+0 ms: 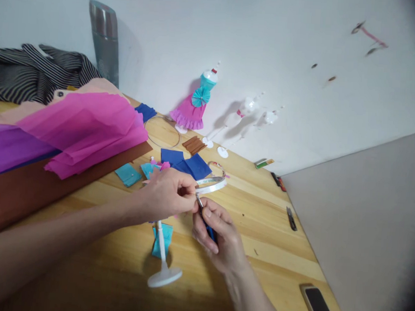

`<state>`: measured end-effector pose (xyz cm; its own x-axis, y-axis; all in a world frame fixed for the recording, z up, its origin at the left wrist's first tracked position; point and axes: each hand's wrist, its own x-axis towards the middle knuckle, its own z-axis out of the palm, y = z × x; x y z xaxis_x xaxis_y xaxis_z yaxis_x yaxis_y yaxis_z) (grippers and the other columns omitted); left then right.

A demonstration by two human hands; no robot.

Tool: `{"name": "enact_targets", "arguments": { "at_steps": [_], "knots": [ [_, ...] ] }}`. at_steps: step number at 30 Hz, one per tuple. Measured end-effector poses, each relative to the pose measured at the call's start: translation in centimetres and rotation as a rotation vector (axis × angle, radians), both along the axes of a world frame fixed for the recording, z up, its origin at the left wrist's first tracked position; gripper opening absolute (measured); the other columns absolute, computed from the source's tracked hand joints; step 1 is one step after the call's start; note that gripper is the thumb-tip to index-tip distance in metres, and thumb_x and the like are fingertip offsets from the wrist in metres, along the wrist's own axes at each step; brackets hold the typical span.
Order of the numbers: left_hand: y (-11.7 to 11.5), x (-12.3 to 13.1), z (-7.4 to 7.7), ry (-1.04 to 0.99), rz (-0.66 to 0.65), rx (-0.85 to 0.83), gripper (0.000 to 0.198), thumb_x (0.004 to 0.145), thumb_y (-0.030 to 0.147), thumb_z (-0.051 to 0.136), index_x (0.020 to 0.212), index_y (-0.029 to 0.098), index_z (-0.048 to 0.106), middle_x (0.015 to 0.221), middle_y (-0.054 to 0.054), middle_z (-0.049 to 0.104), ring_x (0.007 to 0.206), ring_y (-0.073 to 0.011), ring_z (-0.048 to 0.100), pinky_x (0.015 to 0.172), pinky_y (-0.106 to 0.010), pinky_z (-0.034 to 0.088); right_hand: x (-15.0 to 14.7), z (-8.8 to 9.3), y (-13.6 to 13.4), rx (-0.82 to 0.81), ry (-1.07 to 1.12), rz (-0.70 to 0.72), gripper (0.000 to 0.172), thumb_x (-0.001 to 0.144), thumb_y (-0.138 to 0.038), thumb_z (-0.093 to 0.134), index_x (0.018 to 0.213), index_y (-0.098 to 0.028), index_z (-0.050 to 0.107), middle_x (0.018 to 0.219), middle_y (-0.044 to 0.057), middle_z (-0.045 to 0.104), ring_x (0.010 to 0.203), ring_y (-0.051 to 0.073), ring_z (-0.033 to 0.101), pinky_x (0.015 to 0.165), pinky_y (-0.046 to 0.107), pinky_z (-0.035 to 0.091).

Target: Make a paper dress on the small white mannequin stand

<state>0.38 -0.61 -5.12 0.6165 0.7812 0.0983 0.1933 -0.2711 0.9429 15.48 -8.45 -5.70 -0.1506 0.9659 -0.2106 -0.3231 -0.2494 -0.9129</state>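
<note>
Clock centre taken at the meeting fingertips. Left hand: thumb and forefinger pinched together; whatever sits between them is too small to tell. Right hand: fingers wrapped round a blue-handled tool, its metal tip at the left fingertips. Tool type unclear, partly covered. White band loops out at 1 to 2 o'clock, near end close to the pinch; contact not certain. White stand at 7 o'clock, base on the table, stem running up behind the left hand; its upper end is hidden. Main risk, in my judgement: tool tip slips and nicks the left fingertips, cause being the tight spacing. Second: stand tips if the left wrist catches the stem. Third: the looped band snags or drags the dark blue squares just beyond, at 12 o'clock. Farther out: dressed figure at 12, pink sheets at 10, utility knife at 3, phone at 4; these look well apart from any slip.
</note>
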Motion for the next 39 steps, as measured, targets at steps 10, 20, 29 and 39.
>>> {"name": "enact_targets", "arguments": {
  "at_steps": [10,20,29,39],
  "knots": [
    [1.5,-0.6,0.8,0.158,0.009,0.422,0.023,0.071,0.004,0.045,0.053,0.016,0.039,0.055,0.004,0.044,0.056,-0.008,0.04,0.057,-0.023,0.03,3.0,2.1,-1.6,0.442,-0.921,-0.201,0.015,0.084,-0.032,0.063,0.093,-0.02,0.067,0.07,0.002,0.059,0.059,0.015,0.048,0.054,0.027,0.036],
    [-0.3,0.7,-2.3,0.429,-0.45,0.772,0.021,0.073,-0.003,0.045,0.071,0.014,0.055,0.082,-0.007,0.063,0.071,-0.0182,0.06,0.055,-0.03,0.035,3.9,3.3,-1.6,0.238,-1.386,0.683,0.011,0.07,-0.013,0.061,0.061,-0.019,0.061,0.056,0.0,0.058,0.05,0.011,0.041,0.05,0.026,0.023],
    [-0.6,1.1,-1.7,0.398,-0.553,0.694,0.02,0.072,-0.001,0.049,0.062,0.016,0.051,0.069,-0.004,0.061,0.063,-0.0152,0.057,0.055,-0.027,0.034,3.5,2.2,-1.8,0.266,-1.429,0.697,0.016,0.068,-0.008,0.057,0.057,-0.019,0.063,0.057,0.002,0.059,0.052,0.012,0.046,0.05,0.025,0.025],
    [-0.9,0.6,-1.0,0.297,-0.403,0.448,0.021,0.076,0.005,0.043,0.059,0.017,0.045,0.063,0.0,0.055,0.063,-0.0119,0.052,0.063,-0.023,0.038,6.1,2.4,0.8,0.386,-1.102,0.567,0.027,0.087,-0.01,0.046,0.094,-0.019,0.07,0.089,0.006,0.071,0.077,0.019,0.063,0.07,0.027,0.045]
  ]
}}
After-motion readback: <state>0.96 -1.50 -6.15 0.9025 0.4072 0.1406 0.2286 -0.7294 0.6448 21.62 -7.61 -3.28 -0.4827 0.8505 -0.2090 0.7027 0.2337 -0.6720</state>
